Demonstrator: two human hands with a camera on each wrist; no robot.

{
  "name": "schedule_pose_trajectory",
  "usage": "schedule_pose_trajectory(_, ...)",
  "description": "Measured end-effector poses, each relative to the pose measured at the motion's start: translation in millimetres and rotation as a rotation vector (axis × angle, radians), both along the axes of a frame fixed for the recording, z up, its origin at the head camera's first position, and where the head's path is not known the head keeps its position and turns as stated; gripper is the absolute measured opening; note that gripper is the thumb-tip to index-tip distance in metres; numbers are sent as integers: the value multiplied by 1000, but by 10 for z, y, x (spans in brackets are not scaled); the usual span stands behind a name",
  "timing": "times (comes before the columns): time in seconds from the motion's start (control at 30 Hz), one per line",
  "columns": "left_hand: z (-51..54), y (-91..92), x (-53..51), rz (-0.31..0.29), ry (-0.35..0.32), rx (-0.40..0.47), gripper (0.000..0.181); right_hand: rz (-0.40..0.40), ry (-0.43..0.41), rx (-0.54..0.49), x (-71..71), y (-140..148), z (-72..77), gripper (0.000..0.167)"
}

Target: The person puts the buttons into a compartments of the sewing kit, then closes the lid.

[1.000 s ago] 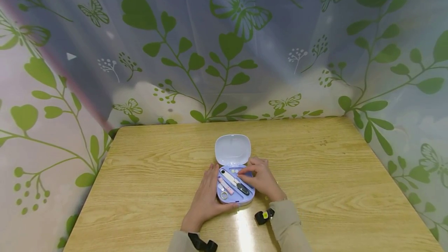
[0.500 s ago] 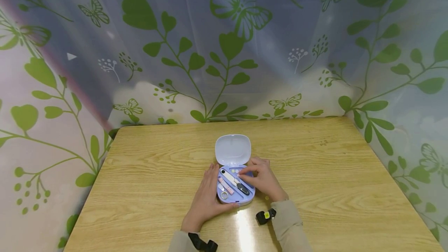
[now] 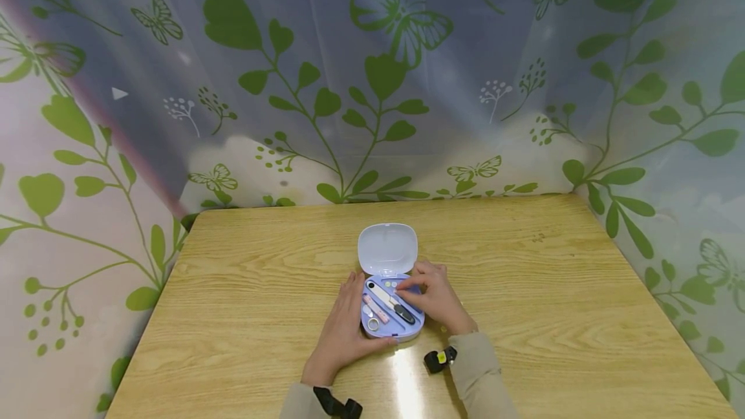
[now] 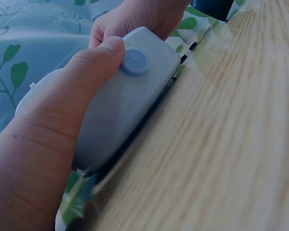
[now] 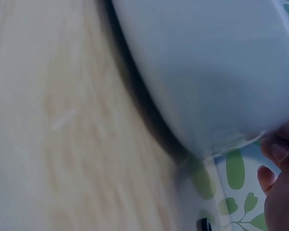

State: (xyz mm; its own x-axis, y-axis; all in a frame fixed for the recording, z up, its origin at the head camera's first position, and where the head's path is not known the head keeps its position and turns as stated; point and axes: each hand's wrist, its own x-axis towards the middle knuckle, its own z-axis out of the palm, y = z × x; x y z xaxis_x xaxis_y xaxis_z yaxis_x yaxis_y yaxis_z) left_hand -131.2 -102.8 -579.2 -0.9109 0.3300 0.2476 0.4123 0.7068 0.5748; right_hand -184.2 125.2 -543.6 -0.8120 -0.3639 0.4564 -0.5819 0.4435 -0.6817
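Note:
A lilac-and-white sewing kit box (image 3: 401, 335) lies flat on the table, its lid (image 3: 387, 248) raised. My left hand (image 3: 342, 335) grips the box, fingers along its left side and thumb at the front. In the left wrist view the thumb lies beside a round blue catch (image 4: 135, 62). Inside are a long white-and-black tool (image 3: 390, 303), a pink-patterned strip (image 3: 375, 310) and a silver ring (image 3: 372, 324). My right hand (image 3: 438, 293) reaches over the right side, thumb and forefinger pinching what looks like a small white button above the compartment holding pale buttons (image 3: 390, 284).
Wood-grain tabletop (image 3: 262, 277) surrounds the box. Tiny yellow bits (image 3: 443, 329) lie by the right wrist. A leaf-patterned curtain (image 3: 326, 83) hangs behind the table. Black straps with small camera bodies (image 3: 440, 359) are on both wrists. The right wrist view shows mostly the white box wall (image 5: 212, 72).
My right hand and forearm shift very slightly while the fingertips stay at the button compartment. The left hand and the box stay in place.

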Motion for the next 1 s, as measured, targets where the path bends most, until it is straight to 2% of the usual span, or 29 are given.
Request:
schedule_pose_trajectory(0.3, -8, -4, -7, -1, -11, 4, 136, -8, -25, 15, -21, -6, -30, 9)
schedule_pose_trajectory(0.63, -3, -1, -3, 4, -7, 2, 136, -7, -93, -11, 9, 25, 31, 9)
schedule_pose_trajectory(1.0, 1, -1, -1, 2, -8, 4, 137, -5, -67, 8, -17, 15, 0, 9)
